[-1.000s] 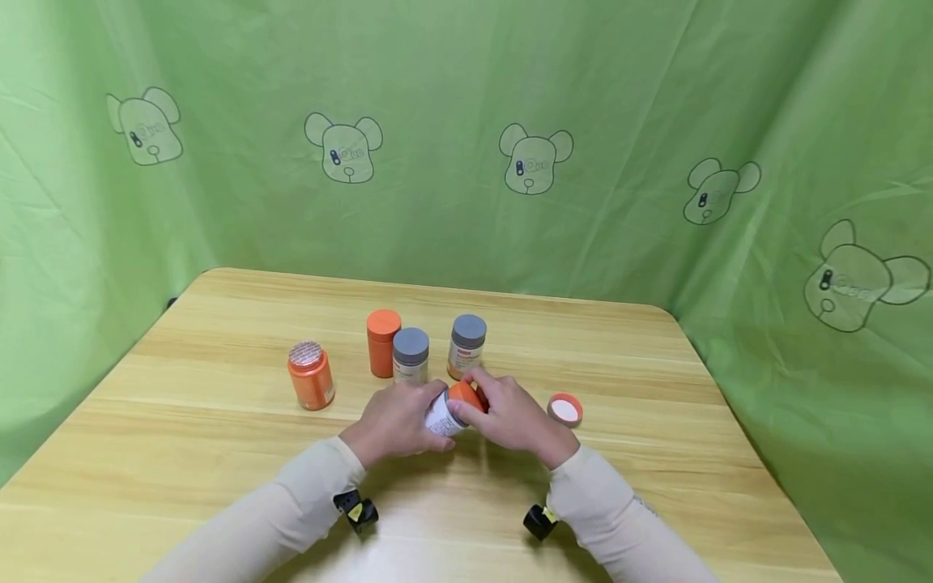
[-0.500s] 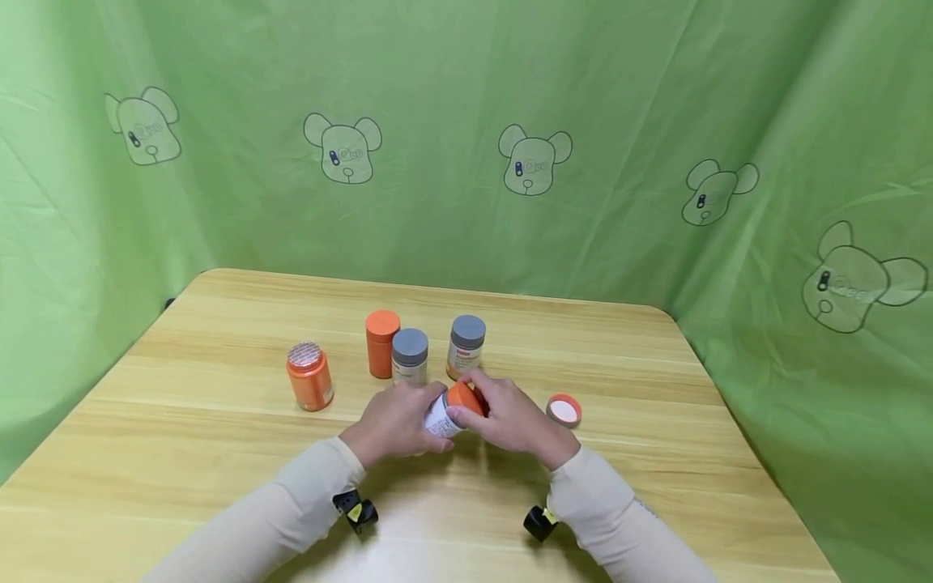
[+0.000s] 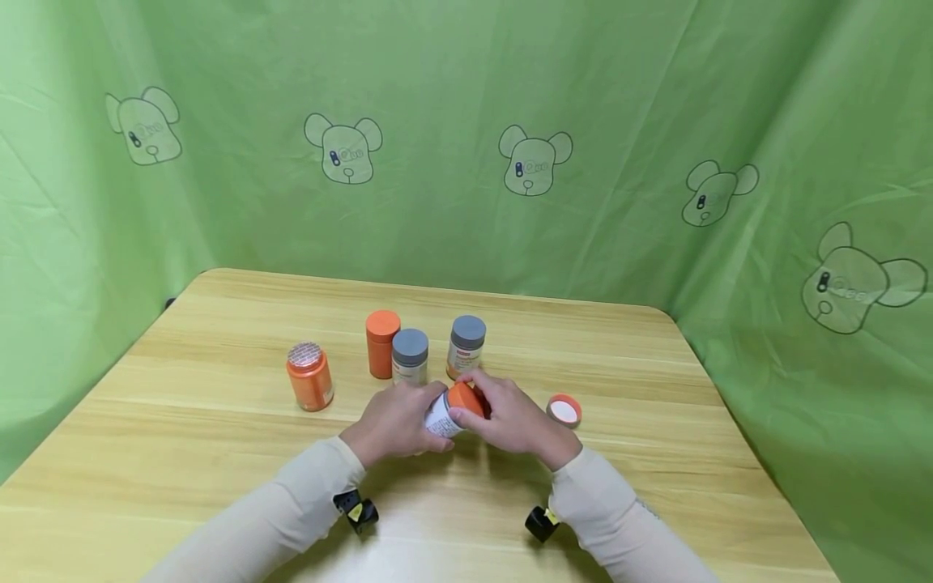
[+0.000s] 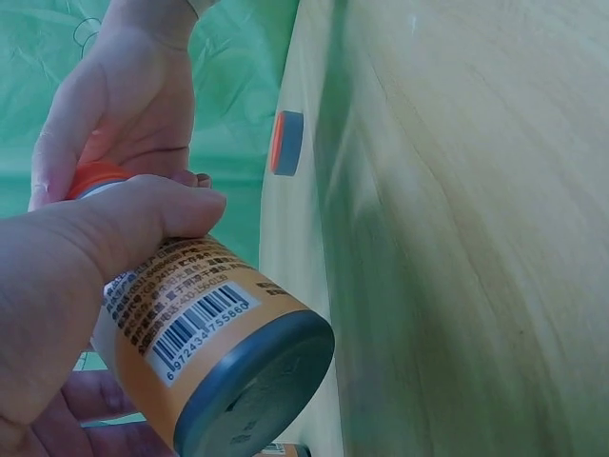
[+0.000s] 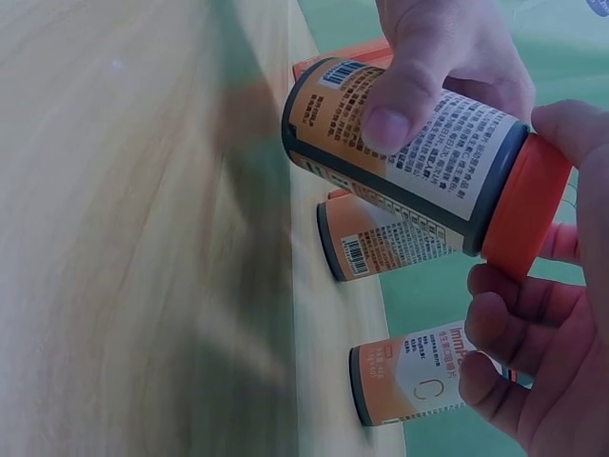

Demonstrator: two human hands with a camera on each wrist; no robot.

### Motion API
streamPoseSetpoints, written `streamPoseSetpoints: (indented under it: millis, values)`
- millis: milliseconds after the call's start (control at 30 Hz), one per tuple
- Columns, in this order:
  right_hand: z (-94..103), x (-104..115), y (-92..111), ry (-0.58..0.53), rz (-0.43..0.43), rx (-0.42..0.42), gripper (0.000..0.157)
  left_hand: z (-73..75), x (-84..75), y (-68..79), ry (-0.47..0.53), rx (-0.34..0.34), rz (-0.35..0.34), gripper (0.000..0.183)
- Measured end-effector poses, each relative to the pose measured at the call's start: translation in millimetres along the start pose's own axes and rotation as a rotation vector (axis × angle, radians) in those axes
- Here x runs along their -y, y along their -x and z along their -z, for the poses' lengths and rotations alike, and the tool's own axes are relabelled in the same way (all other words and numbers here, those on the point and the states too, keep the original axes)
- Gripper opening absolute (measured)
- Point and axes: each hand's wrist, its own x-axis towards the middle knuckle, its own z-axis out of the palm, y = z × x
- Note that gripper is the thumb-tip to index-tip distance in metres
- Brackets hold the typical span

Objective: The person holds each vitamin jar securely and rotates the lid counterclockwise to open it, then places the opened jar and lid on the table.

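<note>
A dark grey pill bottle (image 5: 400, 143) with an orange and white label is tilted above the table between both hands. My left hand (image 3: 397, 419) grips its body, the thumb (image 4: 171, 209) lying across the label. An orange cap (image 5: 526, 205) sits on the bottle's mouth end. The thumb and fingers of my right hand (image 3: 516, 414) pinch this cap by its sides. In the left wrist view the bottle's dark base (image 4: 257, 386) faces the camera.
Beyond the hands stand two grey-capped bottles (image 3: 411, 348) (image 3: 467, 344) and an orange bottle (image 3: 382, 344). An uncapped orange bottle (image 3: 311, 380) with a foil seal stands at left. A cap (image 3: 564, 410) lies inside-up at right on the wooden table (image 3: 656, 486). Green curtains hang behind.
Both hands and the bottle stay in nearly the same place. My right wrist has shifted very slightly to the right, its fingers still on the cap.
</note>
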Motion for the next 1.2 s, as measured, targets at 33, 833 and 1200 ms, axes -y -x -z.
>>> streamPoseSetpoints:
  millis: [33, 833, 1200]
  values:
    - [-0.2, -0.4, 0.1, -0.002, 0.005, -0.003, 0.041, 0.0, 0.0, 0.0, 0.000, 0.002, 0.003, 0.063]
    - [2.1, 2.9, -0.2, 0.074, -0.011, 0.010, 0.049, 0.6, 0.5, -0.2, -0.004, 0.035, 0.043, 0.062]
    - [3.1, 1.1, 1.4, 0.046, 0.028, 0.011, 0.051, -0.3, -0.9, -0.6, 0.002, 0.022, 0.026, 0.062]
